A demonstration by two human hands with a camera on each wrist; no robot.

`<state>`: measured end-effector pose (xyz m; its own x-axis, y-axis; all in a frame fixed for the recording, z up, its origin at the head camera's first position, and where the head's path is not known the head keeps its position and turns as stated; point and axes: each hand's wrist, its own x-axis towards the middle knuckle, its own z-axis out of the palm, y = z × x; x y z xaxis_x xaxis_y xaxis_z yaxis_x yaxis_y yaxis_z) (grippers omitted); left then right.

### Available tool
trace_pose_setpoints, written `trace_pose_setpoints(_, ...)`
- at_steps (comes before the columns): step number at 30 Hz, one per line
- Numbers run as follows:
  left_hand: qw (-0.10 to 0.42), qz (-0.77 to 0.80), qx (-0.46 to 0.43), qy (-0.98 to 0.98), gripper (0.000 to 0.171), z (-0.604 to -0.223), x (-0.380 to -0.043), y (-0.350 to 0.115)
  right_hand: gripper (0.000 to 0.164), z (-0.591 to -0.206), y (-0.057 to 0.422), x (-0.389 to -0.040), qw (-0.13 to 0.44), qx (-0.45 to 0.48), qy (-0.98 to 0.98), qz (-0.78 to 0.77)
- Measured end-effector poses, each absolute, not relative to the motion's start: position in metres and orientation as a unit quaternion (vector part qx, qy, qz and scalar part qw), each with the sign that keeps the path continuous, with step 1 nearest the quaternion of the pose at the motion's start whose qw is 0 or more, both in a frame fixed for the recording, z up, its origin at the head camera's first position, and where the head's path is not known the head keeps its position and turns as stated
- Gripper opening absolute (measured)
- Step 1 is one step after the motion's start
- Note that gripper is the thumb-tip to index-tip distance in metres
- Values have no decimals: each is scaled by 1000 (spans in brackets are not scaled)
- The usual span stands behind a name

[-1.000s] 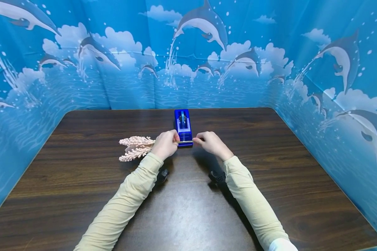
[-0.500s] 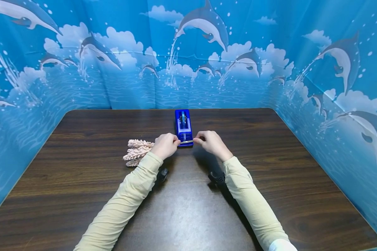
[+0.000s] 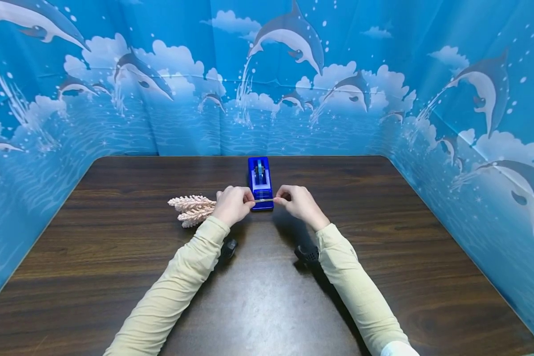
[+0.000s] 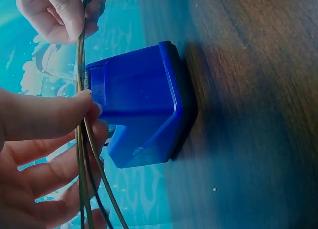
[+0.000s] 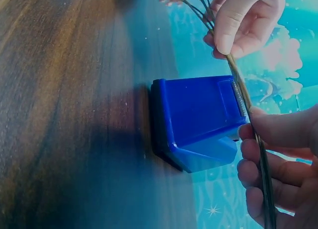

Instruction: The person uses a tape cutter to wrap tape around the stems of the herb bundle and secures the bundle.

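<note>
A bunch of pale pink artificial flowers point(image 3: 192, 209) extends to the left of my left hand point(image 3: 232, 205) in the head view. Thumb and fingers of that hand pinch its thin green-brown stems point(image 4: 82, 162), which fan apart toward the blossoms. Farther along, my right hand point(image 3: 297, 202) grips the same stems near their lower ends; in the right wrist view they run as one tight bundle point(image 5: 263, 162) across its fingers. Between the hands, a glossy patch shows on the stems. They pass right at the front end of a blue tape dispenser point(image 3: 260, 184).
The dispenser stands on a dark wood-grain table point(image 3: 382, 257), near its far edge. A blue curtain point(image 3: 182, 128) printed with dolphins surrounds the back and sides. Black wrist devices point(image 3: 307, 253) hang below both forearms.
The flower heads swing right and bunch up, then spread back to the left as the stems turn in the fingers. Both hands stay in nearly the same place by the dispenser.
</note>
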<state>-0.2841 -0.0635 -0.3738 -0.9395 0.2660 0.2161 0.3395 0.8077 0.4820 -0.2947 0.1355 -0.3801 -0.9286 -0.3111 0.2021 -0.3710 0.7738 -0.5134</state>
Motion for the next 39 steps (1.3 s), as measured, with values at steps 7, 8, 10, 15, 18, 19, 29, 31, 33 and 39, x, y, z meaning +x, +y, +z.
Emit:
trace_pose_setpoints(7,71,-274,-179,-942,10,-373,-287,-66,17,-370,134,-291,18,168,-947,272)
trace_pose_setpoints(8,70,-273,-179,-942,10,-373,-288,-67,18,-369,134,-291,12,167,-948,270)
trace_pose_setpoints(10,71,-272,-182,-942,11,-374,-289,-67,18,-368,134,-290,3,167,-949,268)
trace_pose_setpoints(15,83,-273,-196,-938,16,-376,-290,-66,18,-365,136,-290,-2,169,-950,262)
trace_pose_setpoints(18,78,-277,-198,-937,17,-375,-290,-65,18,-363,137,-290,0,171,-951,256)
trace_pose_setpoints(19,71,-279,-196,-937,16,-375,-290,-64,18,-363,138,-290,3,172,-952,254)
trace_pose_setpoints(29,-13,-236,-159,-959,29,-369,-287,-64,17,-366,142,-293,15,194,-952,236)
trace_pose_setpoints(31,-13,-230,-153,-961,28,-369,-286,-65,16,-367,143,-293,13,196,-950,243)
trace_pose_setpoints(33,-6,-233,-151,-961,26,-369,-286,-65,16,-369,144,-293,14,198,-947,252)
trace_pose_setpoints(39,35,-253,-148,-955,17,-369,-285,-65,19,-373,148,-295,4,212,-935,284)
